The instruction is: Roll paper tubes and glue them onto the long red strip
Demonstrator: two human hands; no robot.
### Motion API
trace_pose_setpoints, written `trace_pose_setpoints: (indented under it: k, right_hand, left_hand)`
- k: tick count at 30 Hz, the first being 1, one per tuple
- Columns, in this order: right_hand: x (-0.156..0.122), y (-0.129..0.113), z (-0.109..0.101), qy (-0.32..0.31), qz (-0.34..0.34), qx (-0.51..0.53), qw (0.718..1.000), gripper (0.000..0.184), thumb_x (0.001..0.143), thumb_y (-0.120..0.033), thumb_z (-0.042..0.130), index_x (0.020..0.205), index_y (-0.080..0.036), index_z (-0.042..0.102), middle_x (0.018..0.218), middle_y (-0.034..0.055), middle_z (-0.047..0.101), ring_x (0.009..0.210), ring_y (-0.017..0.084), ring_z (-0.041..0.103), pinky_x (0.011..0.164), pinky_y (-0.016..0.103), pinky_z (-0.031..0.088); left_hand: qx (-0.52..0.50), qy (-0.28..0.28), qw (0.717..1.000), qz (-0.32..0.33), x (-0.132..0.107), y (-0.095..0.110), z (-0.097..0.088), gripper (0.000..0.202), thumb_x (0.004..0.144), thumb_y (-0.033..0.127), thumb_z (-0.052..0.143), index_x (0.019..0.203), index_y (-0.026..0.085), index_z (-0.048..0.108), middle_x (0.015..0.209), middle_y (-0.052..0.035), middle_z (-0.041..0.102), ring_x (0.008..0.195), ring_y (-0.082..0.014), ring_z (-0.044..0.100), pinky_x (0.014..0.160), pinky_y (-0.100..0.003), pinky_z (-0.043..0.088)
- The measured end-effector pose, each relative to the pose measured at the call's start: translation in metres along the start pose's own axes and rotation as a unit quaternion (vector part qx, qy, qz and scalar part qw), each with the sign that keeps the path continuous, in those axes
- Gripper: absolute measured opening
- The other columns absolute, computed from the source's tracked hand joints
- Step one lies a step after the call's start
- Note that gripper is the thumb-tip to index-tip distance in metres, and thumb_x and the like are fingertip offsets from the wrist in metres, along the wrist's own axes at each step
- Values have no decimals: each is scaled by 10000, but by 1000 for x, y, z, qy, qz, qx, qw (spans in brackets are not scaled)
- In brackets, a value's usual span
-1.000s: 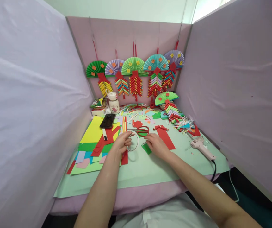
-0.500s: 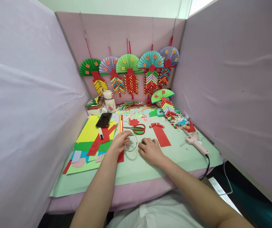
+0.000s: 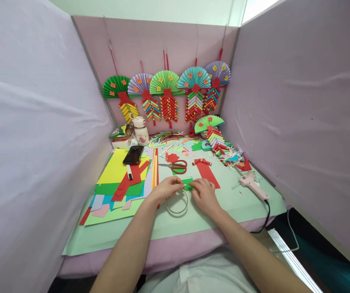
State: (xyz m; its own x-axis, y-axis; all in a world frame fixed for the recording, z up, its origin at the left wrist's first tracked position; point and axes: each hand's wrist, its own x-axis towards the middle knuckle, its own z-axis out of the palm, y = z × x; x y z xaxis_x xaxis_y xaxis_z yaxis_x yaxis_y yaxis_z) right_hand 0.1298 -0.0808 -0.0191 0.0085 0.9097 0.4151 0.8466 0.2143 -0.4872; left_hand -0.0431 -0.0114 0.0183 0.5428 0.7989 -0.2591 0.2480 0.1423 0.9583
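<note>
My left hand (image 3: pixel 168 189) is closed in a pinch, with a thin pale ring that looks like a narrow roll of tape (image 3: pixel 177 213) hanging at its fingertips. Between the two hands lies a small piece of green paper (image 3: pixel 187 182) with a whitish strip near its left side. Curled fingers of my right hand (image 3: pixel 205 195) grip the paper's right edge. Just beyond the hands are red-handled scissors (image 3: pixel 178 165) and a red paper strip (image 3: pixel 207 174), which has small red paper rolls (image 3: pixel 202 162) across its top.
Coloured paper sheets (image 3: pixel 108 171), a phone (image 3: pixel 133 154) and a white cutter (image 3: pixel 129 172) lie on the left. A corded glue gun (image 3: pixel 254 185) rests at right. Behind stand a floral jug (image 3: pixel 141 131) and paper scraps (image 3: pixel 187 146). Fan-shaped firecracker decorations (image 3: pixel 166 83) hang on the back panel.
Both hands have shifted right, the left one carrying the tape roll toward the right hand. The green paper now shows between them, where before it was hidden.
</note>
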Motion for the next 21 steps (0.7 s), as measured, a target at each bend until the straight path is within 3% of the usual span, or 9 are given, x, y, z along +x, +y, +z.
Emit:
trace_pose_setpoints:
  k: [6, 15, 18, 21]
  right_hand:
    - [4, 4, -1, 8, 57, 77, 995, 257, 890, -289, 420, 725, -208, 600, 793, 13, 636, 851, 173, 520, 827, 327, 272]
    - [4, 2, 0, 4, 54, 83, 995, 187, 844, -304, 505, 704, -207, 583, 779, 1, 642, 867, 172, 527, 846, 323, 262]
    - [5, 3, 0, 9, 53, 90, 994, 173, 835, -292, 512, 699, -203, 573, 770, -1, 637, 859, 170, 529, 841, 318, 265]
    - [7, 7, 0, 14, 69, 84, 994, 176, 839, -286, 494, 707, -202, 575, 773, 5, 636, 846, 172, 527, 812, 313, 268]
  left_hand:
    - [73, -1, 996, 43, -1, 0, 13, 173, 682, 306, 622, 772, 165, 578, 682, 40, 546, 502, -53, 351, 481, -207, 262]
    - [112, 6, 990, 85, 5, -3, 17, 172, 667, 303, 623, 736, 150, 588, 669, 28, 530, 618, -100, 444, 587, -228, 336]
    - [128, 4, 989, 74, 3, -1, 17, 210, 684, 335, 616, 787, 154, 595, 679, 18, 557, 607, -104, 451, 569, -226, 334]
    - [155, 9, 987, 25, 4, 3, 12, 283, 740, 416, 559, 856, 160, 592, 644, 9, 572, 540, -102, 430, 507, -225, 303]
